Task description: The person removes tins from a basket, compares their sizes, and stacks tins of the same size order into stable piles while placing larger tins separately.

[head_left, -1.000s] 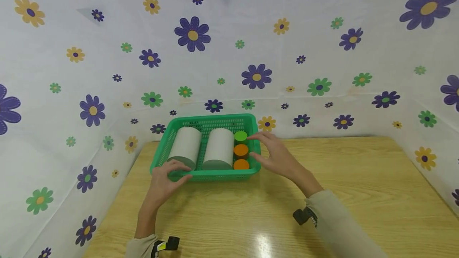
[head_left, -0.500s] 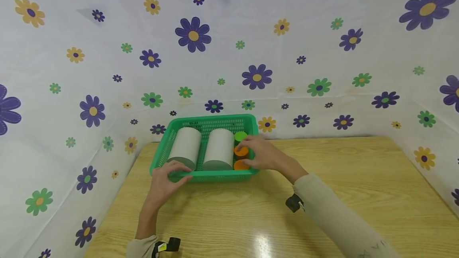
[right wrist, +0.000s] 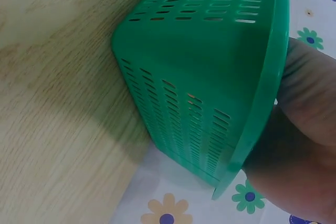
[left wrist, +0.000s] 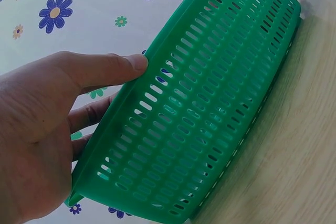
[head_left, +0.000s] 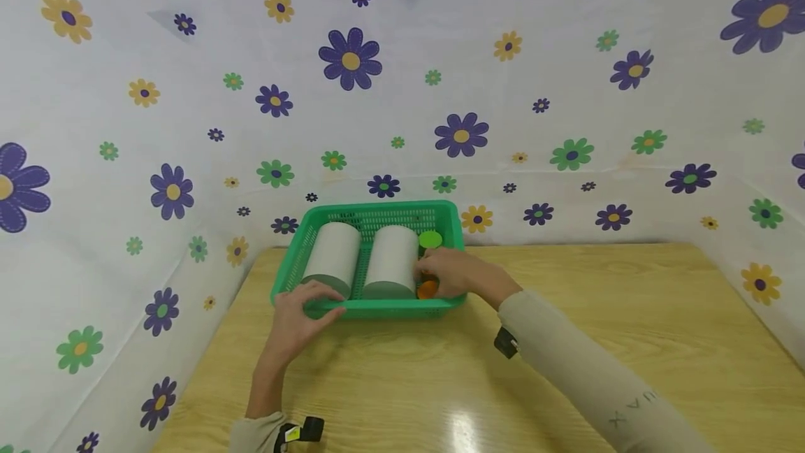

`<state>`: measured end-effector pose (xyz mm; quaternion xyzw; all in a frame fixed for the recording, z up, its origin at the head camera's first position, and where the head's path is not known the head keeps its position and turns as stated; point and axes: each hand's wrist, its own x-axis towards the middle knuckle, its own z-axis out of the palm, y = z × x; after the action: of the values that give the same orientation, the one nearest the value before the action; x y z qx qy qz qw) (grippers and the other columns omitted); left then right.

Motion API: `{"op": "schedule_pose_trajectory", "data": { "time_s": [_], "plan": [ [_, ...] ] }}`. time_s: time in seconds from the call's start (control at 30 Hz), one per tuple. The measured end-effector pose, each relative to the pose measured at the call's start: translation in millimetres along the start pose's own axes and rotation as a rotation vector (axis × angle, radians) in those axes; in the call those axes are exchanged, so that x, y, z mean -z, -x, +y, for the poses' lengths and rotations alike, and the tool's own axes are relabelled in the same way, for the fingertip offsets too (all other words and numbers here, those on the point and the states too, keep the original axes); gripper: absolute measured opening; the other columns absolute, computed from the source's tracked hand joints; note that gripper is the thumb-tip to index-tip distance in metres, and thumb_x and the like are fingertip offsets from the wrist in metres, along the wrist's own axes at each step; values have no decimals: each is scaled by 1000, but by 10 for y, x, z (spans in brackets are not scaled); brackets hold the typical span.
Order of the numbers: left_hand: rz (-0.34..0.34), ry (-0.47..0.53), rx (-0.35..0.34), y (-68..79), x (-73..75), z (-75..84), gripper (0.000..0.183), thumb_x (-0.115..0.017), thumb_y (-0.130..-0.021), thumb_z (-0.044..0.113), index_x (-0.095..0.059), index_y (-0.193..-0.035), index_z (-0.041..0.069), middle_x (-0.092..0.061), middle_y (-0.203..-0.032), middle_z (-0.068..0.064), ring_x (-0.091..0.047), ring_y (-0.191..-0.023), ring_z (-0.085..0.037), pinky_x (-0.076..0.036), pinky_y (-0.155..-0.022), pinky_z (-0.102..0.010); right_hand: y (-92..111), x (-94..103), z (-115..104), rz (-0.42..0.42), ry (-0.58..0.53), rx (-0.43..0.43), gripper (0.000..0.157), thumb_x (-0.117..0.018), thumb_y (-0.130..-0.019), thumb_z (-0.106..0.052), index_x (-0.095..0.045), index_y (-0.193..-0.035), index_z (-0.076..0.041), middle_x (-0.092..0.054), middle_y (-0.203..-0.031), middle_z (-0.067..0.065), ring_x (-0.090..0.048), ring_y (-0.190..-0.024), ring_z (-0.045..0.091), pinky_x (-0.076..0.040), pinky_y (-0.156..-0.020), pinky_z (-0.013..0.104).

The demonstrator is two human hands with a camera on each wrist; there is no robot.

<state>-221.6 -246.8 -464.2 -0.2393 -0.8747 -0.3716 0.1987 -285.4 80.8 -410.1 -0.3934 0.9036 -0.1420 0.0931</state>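
Observation:
A green plastic basket (head_left: pixel 390 311) stands at the back of the table. In the head view my left hand (head_left: pixel 295 320) holds its front rim. The left wrist view shows my thumb (left wrist: pixel 137 62) on the outer side of that rim, with fingers behind it. My right hand (head_left: pixel 449 271) reaches into the basket's right end, fingers curled down round the middle orange-topped container, which it mostly hides. In front of it shows another orange-topped container (head_left: pixel 428 290), behind it a green-topped one (head_left: pixel 430 239). The basket wall hides my right fingertips in the right wrist view.
Two large white cylinders (head_left: pixel 391 261) lie side by side in the basket, left of the small containers. A wooden table (head_left: pixel 597 327) stretches out in front and to the right. White sheeting with printed flowers (head_left: pixel 350 59) rises behind and at both sides.
My right hand has moved from beside the basket's right rim, over the small containers, and down onto the middle one. My left hand stays at the front rim. The head view has shifted slightly.

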Motion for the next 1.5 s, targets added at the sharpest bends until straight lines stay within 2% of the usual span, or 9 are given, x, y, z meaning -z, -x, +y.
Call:
{"op": "schedule_pose_trajectory", "data": {
  "time_s": [0.23, 0.37, 0.57, 0.7, 0.93, 1.2, 1.5],
  "plan": [
    [4, -4, 9, 23, -2, 18, 18, -89, -81, 20, -78, -94, 22, -71, -97, 13, -63, -97, -15, -23, -82, -44, -112, -64, -8, -133, 100, -77, 38, -75, -94, -11, -67, -130, -18, -60, -118, 7, -54, -100, 22, -48, -92, 43],
    [7, 0, 9, 16, 4, 23, 18, -89, -80, 20, -78, -95, 20, -71, -98, 12, -63, -99, -16, -23, -84, -45, -141, -97, -12, -141, 189, -64, 40, -76, -93, -8, -68, -129, -22, -62, -119, 5, -58, -106, 24, -47, -94, 47],
    [9, 3, 7, 11, 12, 24, 18, -89, -81, 20, -78, -95, 19, -71, -97, 11, -63, -98, -17, -22, -85, -47, -153, -112, -22, -132, 182, -54, 34, -74, -92, -2, -73, -119, -23, -68, -116, 1, -59, -107, 21, -46, -92, 45],
    [12, -4, 8, 9, 4, 22, 17, -89, -81, 21, -78, -95, 20, -71, -98, 11, -64, -98, -17, -22, -85, -47, -127, -100, -24, -109, 156, -34, 34, -74, -91, 3, -74, -114, -22, -69, -114, 1, -60, -106, 19, -46, -91, 45],
    [14, -2, 13, 16, 5, -4, 18, -88, -81, 21, -77, -94, 26, -70, -98, 12, -63, -98, -16, -22, -85, -47, -75, -64, -16, -38, 56, 26, 33, -78, -84, 7, -73, -109, -14, -66, -107, 5, -55, -93, 20, -51, -90, 39],
    [17, -3, 0, 13, -10, -8, 18, -88, -81, 21, -77, -94, 26, -71, -98, 12, -63, -98, -17, -21, -84, -48, 70, -29, -2, 55, -24, 27, 37, -83, -84, -3, -72, -119, -8, -63, -114, 7, -57, -104, 24, -51, -97, 43],
    [9, -7, -8, 19, -10, -31, 19, -88, -82, 21, -76, -94, 29, -69, -98, 14, -63, -98, -15, -21, -87, -50, 204, 14, 22, 160, -85, 38, 42, -82, -84, -6, -70, -124, -6, -59, -118, 9, -57, -101, 23, -53, -90, 39]
  ]
}}
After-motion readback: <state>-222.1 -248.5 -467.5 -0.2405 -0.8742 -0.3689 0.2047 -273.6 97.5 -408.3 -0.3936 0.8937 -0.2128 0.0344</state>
